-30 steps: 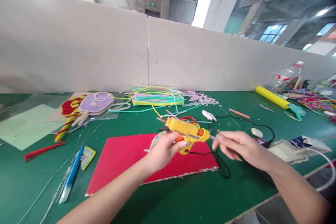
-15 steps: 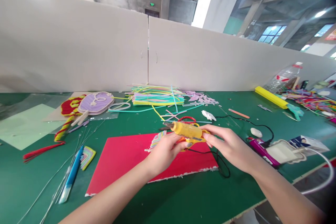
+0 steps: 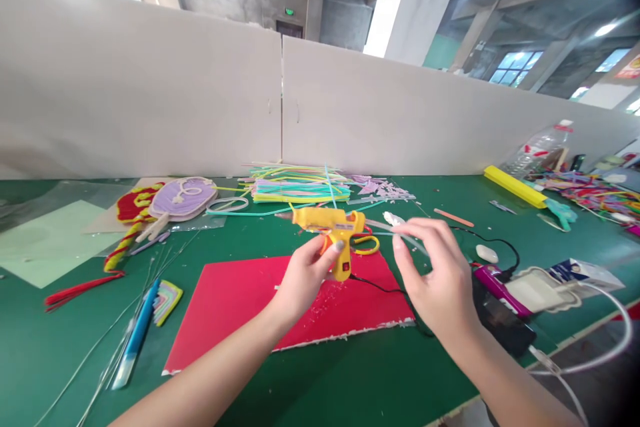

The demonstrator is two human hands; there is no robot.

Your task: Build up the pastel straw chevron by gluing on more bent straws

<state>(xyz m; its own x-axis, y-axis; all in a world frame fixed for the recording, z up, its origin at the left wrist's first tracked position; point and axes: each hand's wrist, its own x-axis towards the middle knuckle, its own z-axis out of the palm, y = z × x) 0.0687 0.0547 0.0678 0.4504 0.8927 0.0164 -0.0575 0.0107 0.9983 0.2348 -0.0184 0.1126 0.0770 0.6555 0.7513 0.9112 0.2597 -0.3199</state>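
My left hand [image 3: 307,280] is closed around the handle of a yellow hot glue gun [image 3: 323,218], held level above the table with its nozzle to the left. A pale translucent glue stick [image 3: 377,224] sticks out of the gun's back end. My right hand [image 3: 440,273] pinches this stick between thumb and forefinger. Below the gun lies a red sheet [image 3: 225,300] with a rough white front edge. Scissors with yellow-and-red handles [image 3: 367,245] lie behind the gun, partly hidden. The gun's black cord [image 3: 375,287] runs right across the sheet.
Bundled pastel fuzzy sticks [image 3: 300,190] lie by the partition [image 3: 150,93]. On the left are a purple fuzzy piece [image 3: 183,199], a blue pen-like tool [image 3: 140,323] and a small striped piece [image 3: 167,300]. A purple power strip [image 3: 500,290] and white adapter [image 3: 535,290] stand right.
The glue gun has turned to show its side and shifted left in my left hand. My right hand has moved from the gun's body back to the glue stick. A dark phone-like object now shows at right.
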